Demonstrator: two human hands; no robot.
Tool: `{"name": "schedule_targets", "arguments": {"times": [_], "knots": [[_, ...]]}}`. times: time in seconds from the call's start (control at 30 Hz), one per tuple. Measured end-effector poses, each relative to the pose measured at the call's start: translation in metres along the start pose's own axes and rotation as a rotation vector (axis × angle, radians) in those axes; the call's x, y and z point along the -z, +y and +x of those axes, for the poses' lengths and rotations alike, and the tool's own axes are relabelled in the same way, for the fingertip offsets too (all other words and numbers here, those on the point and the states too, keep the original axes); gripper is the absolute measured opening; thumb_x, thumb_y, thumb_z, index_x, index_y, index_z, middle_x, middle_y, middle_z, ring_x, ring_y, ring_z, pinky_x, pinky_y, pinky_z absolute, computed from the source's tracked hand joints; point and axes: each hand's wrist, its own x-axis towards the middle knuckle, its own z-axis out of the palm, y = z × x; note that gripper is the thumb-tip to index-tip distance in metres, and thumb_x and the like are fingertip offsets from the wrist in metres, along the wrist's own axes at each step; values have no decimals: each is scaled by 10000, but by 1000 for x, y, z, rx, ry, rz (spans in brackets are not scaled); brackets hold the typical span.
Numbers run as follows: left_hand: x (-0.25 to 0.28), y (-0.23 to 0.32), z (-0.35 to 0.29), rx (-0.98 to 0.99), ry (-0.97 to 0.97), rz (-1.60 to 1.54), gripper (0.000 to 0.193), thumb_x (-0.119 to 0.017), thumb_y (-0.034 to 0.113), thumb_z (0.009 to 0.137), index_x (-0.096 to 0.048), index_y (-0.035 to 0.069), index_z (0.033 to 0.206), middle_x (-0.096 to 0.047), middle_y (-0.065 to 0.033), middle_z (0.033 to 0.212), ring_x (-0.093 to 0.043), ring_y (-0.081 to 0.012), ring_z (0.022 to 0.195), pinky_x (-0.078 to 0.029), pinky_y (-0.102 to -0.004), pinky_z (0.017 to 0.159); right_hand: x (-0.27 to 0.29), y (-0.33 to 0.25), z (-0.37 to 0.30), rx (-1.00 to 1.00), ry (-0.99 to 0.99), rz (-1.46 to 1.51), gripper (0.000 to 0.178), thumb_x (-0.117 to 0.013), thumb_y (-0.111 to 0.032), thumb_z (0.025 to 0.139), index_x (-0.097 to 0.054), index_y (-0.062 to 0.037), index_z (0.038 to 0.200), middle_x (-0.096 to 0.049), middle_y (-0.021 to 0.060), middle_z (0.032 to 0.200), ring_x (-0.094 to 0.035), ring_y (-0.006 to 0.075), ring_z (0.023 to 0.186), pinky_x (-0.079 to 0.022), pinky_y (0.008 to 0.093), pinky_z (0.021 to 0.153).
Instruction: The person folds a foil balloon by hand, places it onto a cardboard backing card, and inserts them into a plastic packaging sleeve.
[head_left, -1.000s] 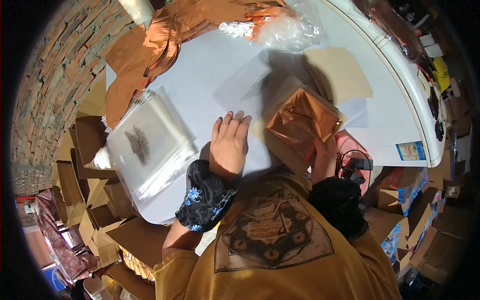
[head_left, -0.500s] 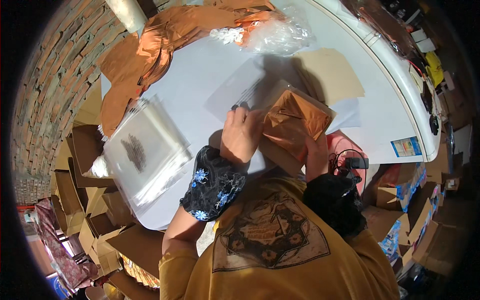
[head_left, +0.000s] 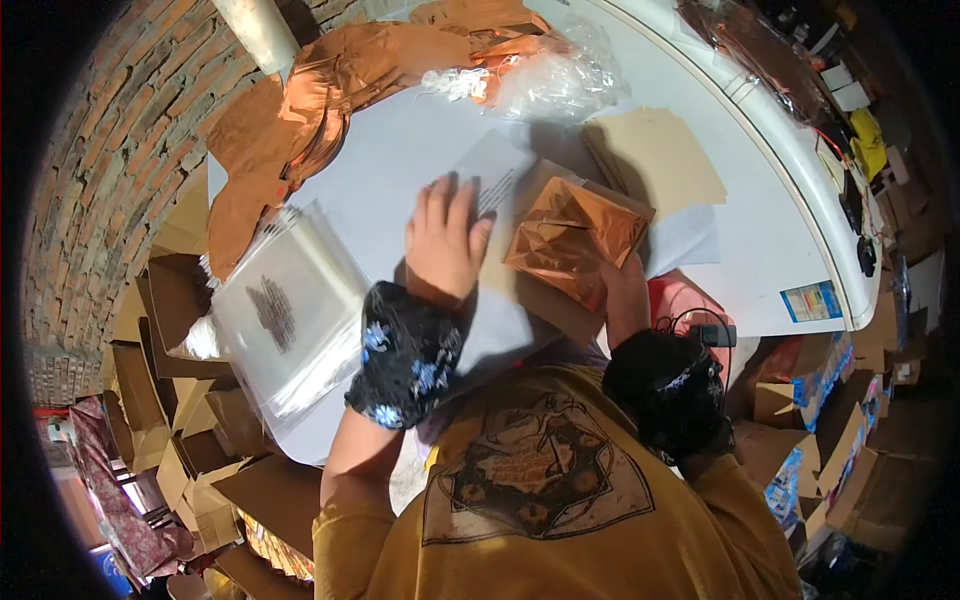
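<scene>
My left hand [head_left: 440, 245] lies with its fingers stretched out at the edge of a clear plastic bag [head_left: 492, 165], which is flat on the white table [head_left: 370, 150] and has dark print on it. It holds nothing that I can see. My right hand [head_left: 628, 298] grips the near right side of a folded copper-coloured foil packet [head_left: 575, 232], thumb on top and the other fingers hidden beneath. A brown flat sheet [head_left: 555, 305] shows under the packet's near side. Beige sheets [head_left: 665, 160] lie just beyond the packet, to the right.
A stack of clear plastic bags [head_left: 290, 300] lies at the table's left edge. Copper foil sheets [head_left: 380, 60] and a crumpled clear plastic bag [head_left: 560, 85] line the far side. Cardboard boxes [head_left: 200, 420] crowd the left; a black cabled device [head_left: 712, 335] is near my right wrist.
My left hand has come away from the foil packet, moving left and straightening its fingers. The packet has shifted slightly left in my right hand.
</scene>
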Motion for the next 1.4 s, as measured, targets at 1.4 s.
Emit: {"name": "schedule_targets", "arguments": {"times": [1.4], "knots": [[-26, 7, -48, 60, -197, 240, 599, -388, 458, 1043, -362, 123, 1539, -337, -189, 1580, -303, -398, 1457, -172, -635, 1157, -2, -14, 28, 288, -116, -501, 454, -505, -127, 963, -440, -75, 1408, -638, 157, 1218, -619, 295, 1106, -458, 382, 962]]}}
